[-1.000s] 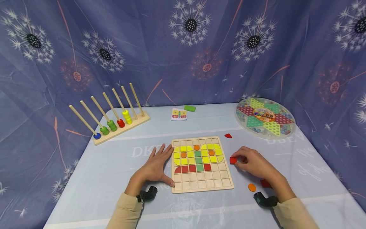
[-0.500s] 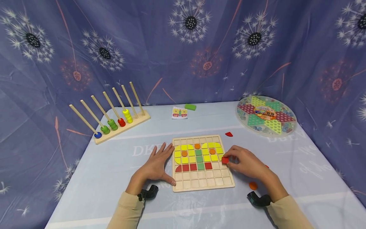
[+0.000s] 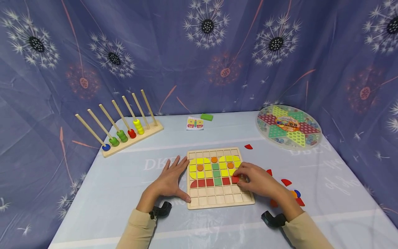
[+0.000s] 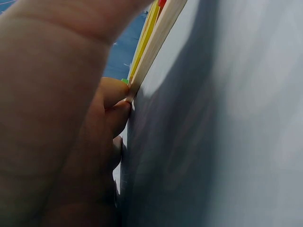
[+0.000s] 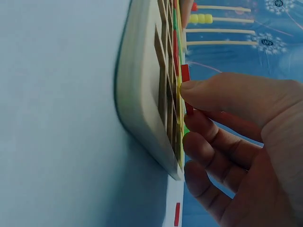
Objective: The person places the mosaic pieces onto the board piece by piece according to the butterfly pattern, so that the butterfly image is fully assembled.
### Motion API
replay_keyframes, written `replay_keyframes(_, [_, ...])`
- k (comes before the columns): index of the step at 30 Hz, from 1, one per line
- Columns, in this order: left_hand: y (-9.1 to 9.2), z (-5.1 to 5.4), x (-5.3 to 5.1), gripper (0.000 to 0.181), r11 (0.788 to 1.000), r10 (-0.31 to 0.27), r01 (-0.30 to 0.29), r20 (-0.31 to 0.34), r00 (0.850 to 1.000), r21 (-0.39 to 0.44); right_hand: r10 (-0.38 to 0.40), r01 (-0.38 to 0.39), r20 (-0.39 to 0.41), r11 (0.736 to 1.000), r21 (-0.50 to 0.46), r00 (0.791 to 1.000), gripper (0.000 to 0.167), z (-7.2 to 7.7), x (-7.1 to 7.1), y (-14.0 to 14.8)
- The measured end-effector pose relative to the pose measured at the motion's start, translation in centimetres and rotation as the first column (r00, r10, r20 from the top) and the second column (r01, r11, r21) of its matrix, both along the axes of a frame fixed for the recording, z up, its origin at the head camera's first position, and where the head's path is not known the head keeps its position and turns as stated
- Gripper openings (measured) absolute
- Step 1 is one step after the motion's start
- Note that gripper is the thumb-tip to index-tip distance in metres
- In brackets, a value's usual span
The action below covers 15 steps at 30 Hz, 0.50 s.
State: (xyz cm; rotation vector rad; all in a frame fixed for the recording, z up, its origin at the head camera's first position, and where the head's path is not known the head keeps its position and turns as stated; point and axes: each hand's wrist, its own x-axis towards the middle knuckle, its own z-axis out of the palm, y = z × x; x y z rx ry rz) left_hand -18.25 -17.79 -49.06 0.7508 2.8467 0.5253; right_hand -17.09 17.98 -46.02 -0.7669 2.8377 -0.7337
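A wooden grid board [image 3: 220,200] lies on the table, partly filled with yellow, green, orange and red tiles in a butterfly shape. My left hand [image 3: 169,180] rests spread along its left edge, thumb at the lower left corner; in the left wrist view the fingertips touch the board's side. Between thumb and fingers my right hand [image 3: 259,178] pinches a red square tile [image 3: 235,179]. That tile is over the row of red tiles, just right of the last one [image 3: 226,181]. The right wrist view shows the red tile [image 5: 185,73] held on edge at the board's surface.
Loose red, orange and blue pieces [image 3: 286,182] lie right of the board, some partly behind the right forearm. A red quarter piece [image 3: 248,147] sits beyond. Further back are a pattern card [image 3: 195,123], a green block [image 3: 206,117], a bead-peg stand [image 3: 133,140] and a round star-patterned board [image 3: 289,128].
My right hand has carried the red square tile leftward from beside the board to over its red row. Loose pieces at the right have come into sight. The left hand stays put.
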Motion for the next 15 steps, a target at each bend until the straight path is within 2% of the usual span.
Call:
replay_keyframes(4, [0.02,-0.05,-0.01,0.147,1.000,-0.001,0.001,0.000,1.000,0.002,0.030,-0.030,-0.009,0.999,0.017,1.000,0.023,-0.38,-0.07,-0.25])
replay_keyframes(15, [-0.05,0.01,-0.02,0.146,1.000,-0.006,0.006,-0.002,1.000,-0.002,0.023,-0.022,-0.021,1.000,0.018,1.000,0.022,-0.70,-0.28,-0.37])
